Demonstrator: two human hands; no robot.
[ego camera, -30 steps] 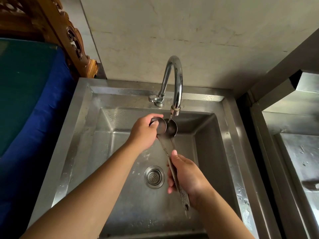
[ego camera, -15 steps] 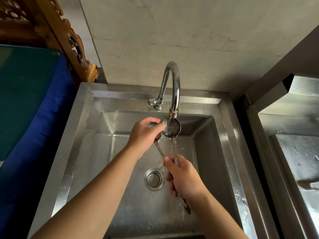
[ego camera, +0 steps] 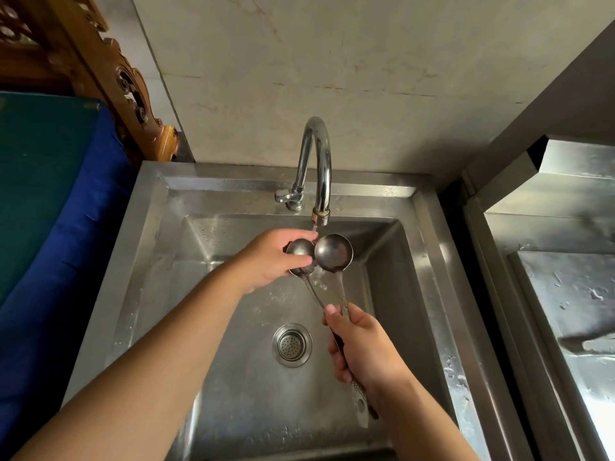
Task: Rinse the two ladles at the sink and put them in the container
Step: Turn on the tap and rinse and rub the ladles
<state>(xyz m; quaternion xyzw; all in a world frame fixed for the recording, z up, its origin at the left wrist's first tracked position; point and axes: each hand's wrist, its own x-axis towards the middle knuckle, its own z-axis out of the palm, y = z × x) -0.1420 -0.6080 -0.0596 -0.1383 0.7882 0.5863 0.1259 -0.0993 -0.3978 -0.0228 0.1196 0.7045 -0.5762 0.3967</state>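
— How are the fingers [ego camera: 327,310] set?

— Those of the right hand [ego camera: 361,347] are seen closed round both handles [ego camera: 342,302], bunched together low in the fist; the handle ends are seen poking out below the wrist. The left hand [ego camera: 273,257] is cupped over the bowl of the left ladle [ego camera: 299,249], thumb on the rim, the rest curled beneath.

— And the other bowl?

— The right ladle [ego camera: 333,252] is held just beside it, rims touching, under the spout of the tap [ego camera: 317,168], above the basin of the sink [ego camera: 429,267]. A thin stream is seen between the two bowls.

— How are they expected to handle?

— Stiff, thin steel is judged: light, rigid, not fragile. Wet metal is likely slippery, and two handles in one fist may scissor apart. A hold nearer the middle of the handles is advised, with the bowl steadied as it is now.

— The container?

— None can be made out with certainty; only a steel bench [ego camera: 565,294] is seen to the right
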